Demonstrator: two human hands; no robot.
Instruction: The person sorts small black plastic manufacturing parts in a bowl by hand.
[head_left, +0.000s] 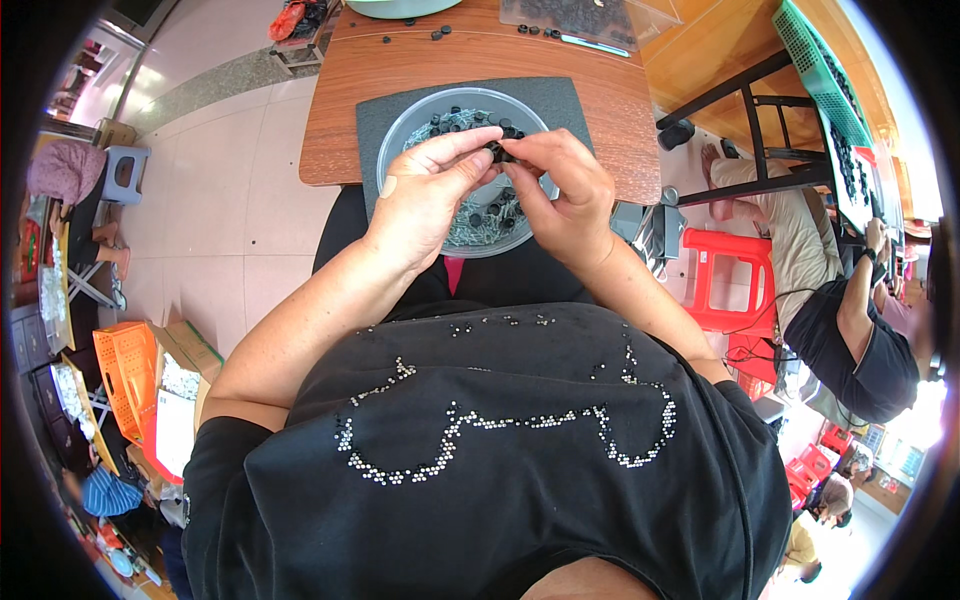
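Above the grey round basin point(385, 150), my left hand point(428, 195) and my right hand point(568, 195) meet at the fingertips. Between them is a small black round part point(497, 152), pinched from both sides. The fingers cover most of it, so its exact kind does not show. A band-aid point(389, 186) sticks to the back of my left hand. Inside the basin lie several small black cap-like pieces point(476, 219) among many thin, pale blue-green pieces point(470, 236). The basin stands on a dark grey mat point(560, 105).
The wooden table point(335, 130) carries loose black pieces point(440, 34), a pale green container point(400, 8), a clear tray point(570, 18) and a pen point(595, 46). At right, a red stool point(730, 270) stands near a co-worker point(850, 340) at a bench. Orange crates point(125, 375) sit at left.
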